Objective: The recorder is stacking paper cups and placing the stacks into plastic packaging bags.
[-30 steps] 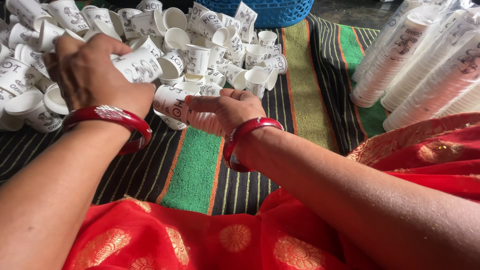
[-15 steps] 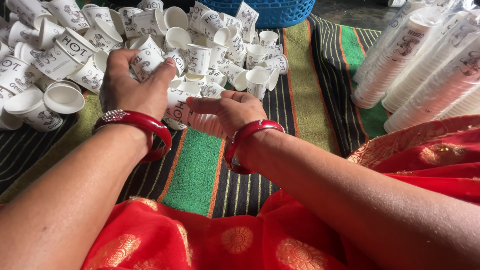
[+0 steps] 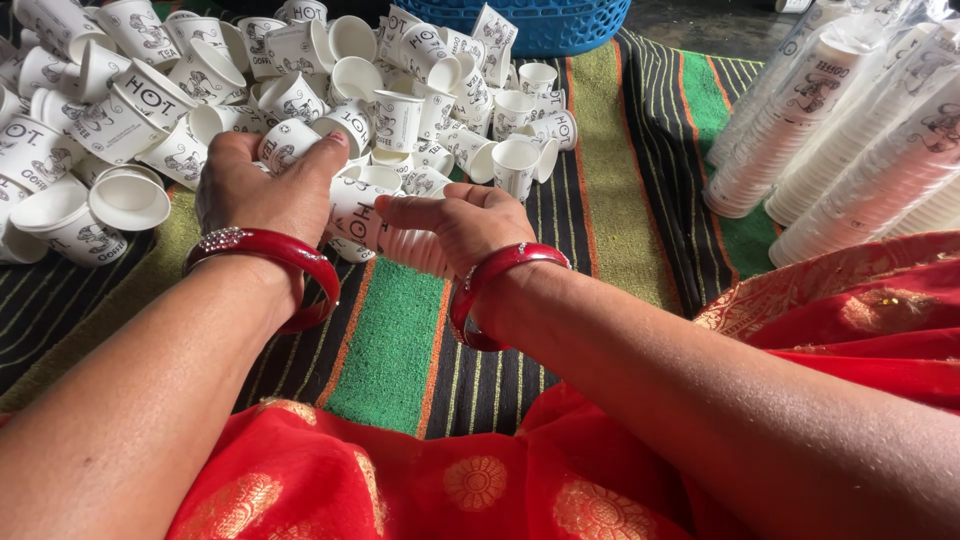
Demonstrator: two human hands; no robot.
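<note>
A heap of loose paper cups was spread over the left and upper part of a striped mat, most of them tipped on their sides, some upright. The left hand was closed around a single cup at the near edge of that heap, thumb and fingers wrapped over its rim. Just beside it, the right hand was clasped on a short nested stack of cups, held on its side above the mat, its open end turned toward the left hand. A blue basket was set beyond the heap. Long sleeves of stacked cups were laid at the far right, well apart from both hands. A thin rim could be crushed if the single cup were pressed in askew, and the slanted stack could be let slip apart under a loose grasp.
</note>
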